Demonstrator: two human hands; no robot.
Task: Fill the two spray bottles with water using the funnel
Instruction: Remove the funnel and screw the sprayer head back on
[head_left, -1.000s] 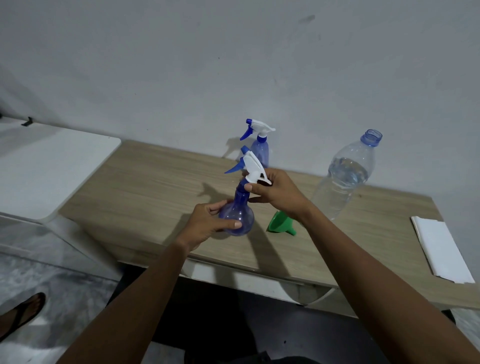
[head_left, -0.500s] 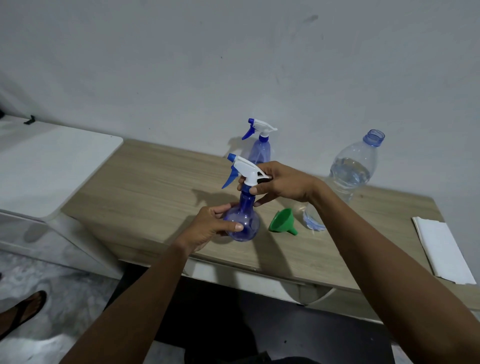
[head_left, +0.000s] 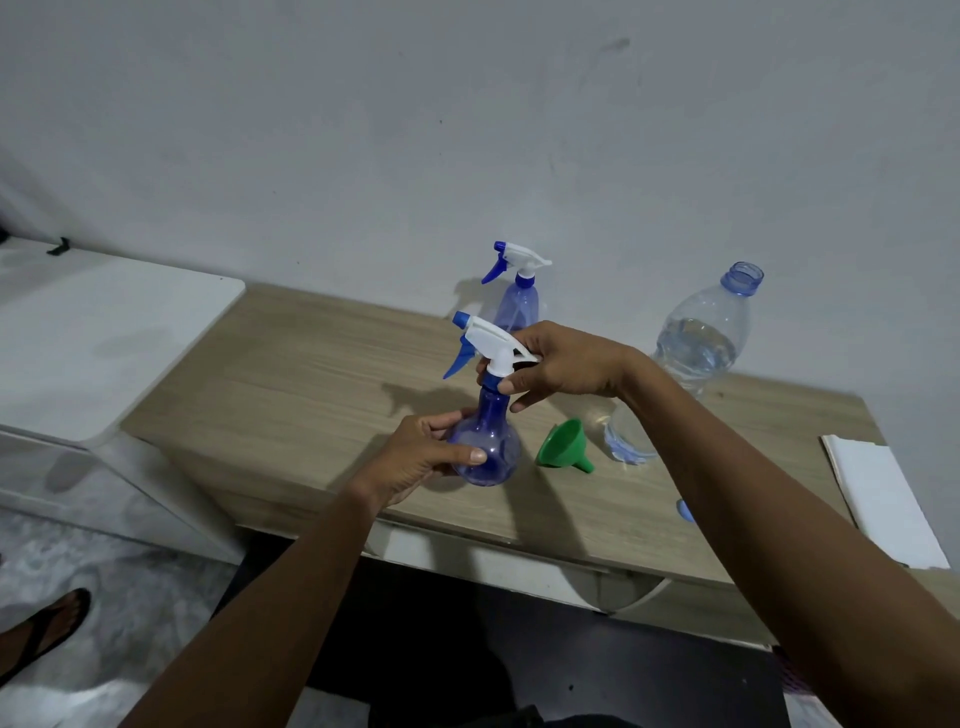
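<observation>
The left hand (head_left: 415, 457) wraps the round body of the near spray bottle (head_left: 485, 441), held upright over the wooden surface (head_left: 311, 384), while the right hand (head_left: 561, 366) pinches its white trigger head (head_left: 491, 343). The green funnel (head_left: 563, 446) lies on its side just beside it, the second spray bottle (head_left: 517, 296) stands near the wall, and the uncapped water bottle (head_left: 696, 353) stands to the right
</observation>
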